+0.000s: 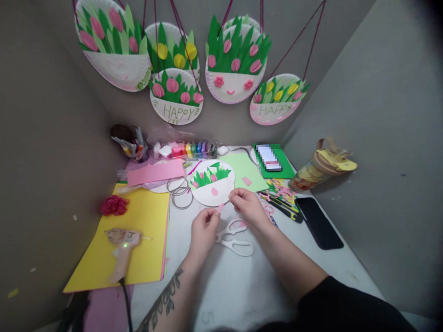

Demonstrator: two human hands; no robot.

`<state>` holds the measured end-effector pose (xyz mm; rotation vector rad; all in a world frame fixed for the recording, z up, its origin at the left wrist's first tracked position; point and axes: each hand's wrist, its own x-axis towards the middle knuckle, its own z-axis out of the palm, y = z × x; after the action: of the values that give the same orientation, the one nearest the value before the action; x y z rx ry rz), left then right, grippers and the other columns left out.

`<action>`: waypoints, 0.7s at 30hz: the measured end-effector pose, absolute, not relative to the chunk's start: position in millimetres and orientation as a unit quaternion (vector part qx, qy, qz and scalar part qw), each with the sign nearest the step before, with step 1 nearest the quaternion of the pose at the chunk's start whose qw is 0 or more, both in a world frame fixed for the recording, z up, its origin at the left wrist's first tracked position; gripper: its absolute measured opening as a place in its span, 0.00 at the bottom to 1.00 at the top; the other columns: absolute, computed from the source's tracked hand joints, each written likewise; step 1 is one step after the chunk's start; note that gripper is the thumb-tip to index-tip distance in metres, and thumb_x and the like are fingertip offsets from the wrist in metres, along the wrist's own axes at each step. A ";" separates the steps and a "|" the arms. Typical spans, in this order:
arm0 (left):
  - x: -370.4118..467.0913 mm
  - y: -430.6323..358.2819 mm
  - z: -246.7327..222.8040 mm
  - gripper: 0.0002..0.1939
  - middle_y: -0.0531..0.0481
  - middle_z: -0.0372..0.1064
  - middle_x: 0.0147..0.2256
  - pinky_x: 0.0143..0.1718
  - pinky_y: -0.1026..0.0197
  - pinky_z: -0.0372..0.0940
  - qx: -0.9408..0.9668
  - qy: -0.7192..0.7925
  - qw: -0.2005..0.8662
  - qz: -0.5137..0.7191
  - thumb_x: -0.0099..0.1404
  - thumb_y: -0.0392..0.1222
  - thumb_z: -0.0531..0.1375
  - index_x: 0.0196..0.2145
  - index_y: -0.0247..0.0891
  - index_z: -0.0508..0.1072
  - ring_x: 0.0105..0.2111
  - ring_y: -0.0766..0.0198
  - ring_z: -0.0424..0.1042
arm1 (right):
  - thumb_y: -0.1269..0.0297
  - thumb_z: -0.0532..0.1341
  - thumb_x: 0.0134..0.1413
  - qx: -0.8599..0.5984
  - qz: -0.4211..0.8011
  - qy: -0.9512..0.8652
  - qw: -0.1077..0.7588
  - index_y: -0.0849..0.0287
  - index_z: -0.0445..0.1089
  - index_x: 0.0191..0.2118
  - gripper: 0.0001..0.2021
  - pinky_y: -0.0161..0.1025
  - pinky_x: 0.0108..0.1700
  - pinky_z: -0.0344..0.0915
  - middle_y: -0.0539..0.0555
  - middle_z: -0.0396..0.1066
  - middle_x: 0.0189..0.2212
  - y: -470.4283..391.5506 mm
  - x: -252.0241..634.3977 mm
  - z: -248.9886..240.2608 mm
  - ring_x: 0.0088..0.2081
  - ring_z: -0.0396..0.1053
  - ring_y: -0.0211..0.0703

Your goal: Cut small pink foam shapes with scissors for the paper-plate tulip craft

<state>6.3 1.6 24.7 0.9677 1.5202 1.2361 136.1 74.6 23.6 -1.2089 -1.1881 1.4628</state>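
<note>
My left hand [203, 229] is closed in a pinch on a small pink paper piece [220, 208]. To its right, my right hand [248, 208] has thumb and fingers pressed together; whatever lies between them is too small to make out. Just beyond both hands lies a white paper plate craft [204, 192] with green paper leaves, pink paper tulips and a loose pink oval on it. White-handled scissors [239, 247] rest on the table under my hands, their blades partly hidden by my left hand.
On the left, a glue gun [123, 248] with a green light lies on yellow paper [150, 213], near pink yarn [115, 205]. At right are a black phone [319, 223] and a tilted tumbler [313, 169]. Decorated plates [236, 87] hang along the back wall.
</note>
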 end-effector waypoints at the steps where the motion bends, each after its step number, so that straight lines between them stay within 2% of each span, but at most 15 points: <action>1: 6.6 1.9 24.3 0.11 0.56 0.63 0.22 0.28 0.66 0.57 0.391 0.619 0.459 0.504 0.58 0.48 0.58 0.28 0.36 0.70 0.24 0.67 0.61 | 0.61 0.62 0.44 -0.482 0.588 -0.484 0.433 0.59 0.65 0.25 0.07 0.32 0.22 0.44 0.42 0.54 0.16 73.2 136.6 23.9 0.18 0.48 0.31; 7: 9.5 2.3 23.0 0.10 0.52 0.68 0.25 0.32 0.64 0.60 0.417 0.621 0.443 0.494 0.58 0.46 0.58 0.27 0.36 0.71 0.28 0.64 0.65 | 0.63 0.62 0.45 -0.469 0.583 -0.531 0.398 0.60 0.68 0.25 0.06 0.33 0.29 0.55 0.47 0.64 0.21 57.2 130.3 15.4 0.25 0.59 0.35; 12: 8.6 4.2 17.5 0.09 0.51 0.69 0.26 0.33 0.63 0.62 0.425 0.615 0.445 0.493 0.56 0.44 0.58 0.27 0.36 0.71 0.29 0.64 0.67 | 0.62 0.62 0.43 -0.480 0.569 -0.520 0.418 0.60 0.68 0.24 0.07 0.34 0.31 0.58 0.46 0.65 0.20 63.7 133.9 14.7 0.24 0.61 0.36; 18: 6.3 5.5 14.4 0.09 0.51 0.69 0.25 0.32 0.63 0.62 0.461 0.621 0.421 0.474 0.56 0.44 0.59 0.27 0.36 0.73 0.28 0.63 0.67 | 0.66 0.60 0.40 -0.471 0.579 -0.576 0.333 0.60 0.68 0.23 0.04 0.35 0.31 0.59 0.47 0.67 0.21 63.8 136.4 18.8 0.26 0.63 0.37; 21: 5.6 4.7 14.2 0.11 0.51 0.68 0.24 0.31 0.63 0.60 0.475 0.630 0.412 0.456 0.58 0.45 0.57 0.25 0.36 0.72 0.27 0.64 0.66 | 0.64 0.60 0.40 -0.469 0.577 -0.573 0.344 0.59 0.67 0.23 0.04 0.34 0.31 0.58 0.47 0.66 0.21 61.2 133.3 16.7 0.26 0.62 0.37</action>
<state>5.6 4.7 14.2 1.1949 1.5843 1.1482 133.3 61.2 16.7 -1.2195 -1.4885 1.4986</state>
